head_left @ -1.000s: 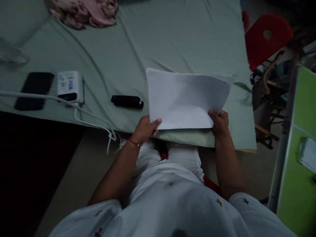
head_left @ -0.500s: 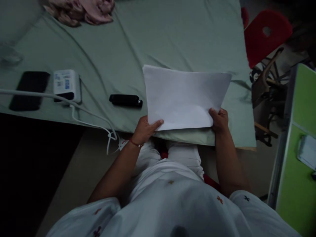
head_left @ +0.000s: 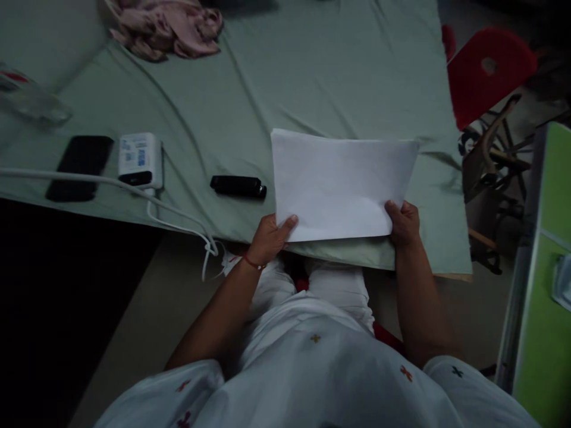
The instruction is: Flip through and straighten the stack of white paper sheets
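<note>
Fingers (head_left: 285, 224) of the left hand (head_left: 267, 241) pinched the near left corner of a white rectangular paper sheet (head_left: 339, 184), held low over the pale green bed (head_left: 312, 71); the right hand (head_left: 405, 223) gripped its near right corner.

A dim bedroom in a home is showing here. A mattress under a pale green bedsheet (head_left: 312, 77) is filling most of the view, with crumpled pink clothing (head_left: 167, 27) lying at its far side. A phone (head_left: 80, 167) and a white charger (head_left: 139, 159) with its cable (head_left: 178, 217) are resting near the edge, and 1 red chair (head_left: 486, 74) is standing beside the bed.
</note>
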Available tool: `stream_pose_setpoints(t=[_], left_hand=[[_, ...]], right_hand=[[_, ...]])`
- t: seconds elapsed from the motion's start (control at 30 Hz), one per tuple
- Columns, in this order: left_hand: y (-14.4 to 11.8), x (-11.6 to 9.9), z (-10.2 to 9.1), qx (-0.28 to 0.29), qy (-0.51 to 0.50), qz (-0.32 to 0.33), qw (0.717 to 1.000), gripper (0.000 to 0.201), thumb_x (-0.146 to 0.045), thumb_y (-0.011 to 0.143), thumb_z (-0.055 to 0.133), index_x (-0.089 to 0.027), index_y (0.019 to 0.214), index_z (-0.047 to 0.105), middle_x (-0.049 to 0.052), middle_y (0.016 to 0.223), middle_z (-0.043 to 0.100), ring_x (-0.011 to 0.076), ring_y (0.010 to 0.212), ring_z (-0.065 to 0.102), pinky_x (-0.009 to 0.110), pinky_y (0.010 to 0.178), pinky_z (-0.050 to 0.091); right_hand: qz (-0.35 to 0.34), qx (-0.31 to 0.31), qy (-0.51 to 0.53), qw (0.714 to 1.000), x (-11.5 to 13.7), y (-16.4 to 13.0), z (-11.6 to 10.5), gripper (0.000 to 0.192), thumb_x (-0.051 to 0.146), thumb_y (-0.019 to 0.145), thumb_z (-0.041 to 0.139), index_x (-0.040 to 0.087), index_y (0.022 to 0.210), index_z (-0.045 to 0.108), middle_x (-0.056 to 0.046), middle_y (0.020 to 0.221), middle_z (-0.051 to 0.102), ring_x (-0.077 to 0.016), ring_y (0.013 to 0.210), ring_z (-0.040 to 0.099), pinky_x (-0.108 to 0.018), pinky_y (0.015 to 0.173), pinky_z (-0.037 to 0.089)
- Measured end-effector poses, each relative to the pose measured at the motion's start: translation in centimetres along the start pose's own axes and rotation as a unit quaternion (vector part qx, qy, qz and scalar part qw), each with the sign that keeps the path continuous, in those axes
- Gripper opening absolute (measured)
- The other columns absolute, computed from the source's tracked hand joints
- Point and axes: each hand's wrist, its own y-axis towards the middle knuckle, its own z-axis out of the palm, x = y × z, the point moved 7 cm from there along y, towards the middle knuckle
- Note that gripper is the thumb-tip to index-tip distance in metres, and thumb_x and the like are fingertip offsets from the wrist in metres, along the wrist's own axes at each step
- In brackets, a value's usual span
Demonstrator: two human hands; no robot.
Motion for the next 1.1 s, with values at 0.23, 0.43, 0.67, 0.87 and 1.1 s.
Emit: stream_pose_setpoints(t=[0.23,0.43,0.67,0.87,1.1], left_hand=[[0.1,-0.4,0.2,0.008,-0.01,0.012,1.0,0.067,-0.083,0.076,0.073,-0.021,0.061,0.055,-0.004,0.045,0.044,0.0083,0.035,0.038,0.021,0.03,0.031],[0.0,0.2,-0.2,-0.001,-0.019,-0.039,0.999,0.053,-0.064,0.067,0.091,-0.018,0.075,0.064,-0.003,0.057,0.055,0.0098,0.044,0.048,0.022,0.035,0.043],[0.2,0.7,-0.7,0.041,-0.062,-0.05,0.996,0.054,-0.066,0.067,0.089,-0.018,0.079,0.066,0.0,0.059,0.061,0.0113,0.042,0.052,0.022,0.033,0.04],[0.1,-0.6,0.3,0.062,-0.047,-0.028,0.997,0.05,-0.064,0.075,0.085,-0.018,0.077,0.062,-0.003,0.057,0.055,0.0083,0.042,0.044,0.02,0.032,0.031],[0.2,-1.4,0.2,0.001,-0.071,0.022,0.997,0.043,-0.059,0.082,0.08,-0.018,0.085,0.065,-0.005,0.063,0.05,0.0071,0.047,0.04,0.019,0.034,0.031]], right_hand=[[0.007,-0.005,0.009,1.0,0.2,-0.1,0.1,0.056,0.069,0.063,0.088,0.02,0.079,0.067,0.002,0.068,0.063,-0.0105,0.056,0.048,-0.024,0.053,0.041],[0.044,0.007,-0.012,0.999,0.3,-1.1,0.1,0.057,0.068,0.059,0.092,0.02,0.073,0.065,0.002,0.063,0.061,-0.0099,0.052,0.047,-0.023,0.048,0.038],[0.159,0.081,-0.004,0.984,1.4,-2.9,0.4,0.052,0.054,0.052,0.099,0.021,0.081,0.07,-0.004,0.073,0.071,-0.0163,0.059,0.06,-0.03,0.051,0.053],[0.182,0.074,-0.057,0.979,1.2,-4.9,0.8,0.038,0.045,0.059,0.094,0.02,0.065,0.067,0.0,0.059,0.063,-0.0132,0.051,0.054,-0.026,0.044,0.046],[0.193,0.049,-0.079,0.977,0.4,-6.6,0.1,0.045,0.058,0.068,0.088,0.02,0.069,0.063,0.002,0.05,0.057,-0.0117,0.038,0.048,-0.023,0.032,0.038]])
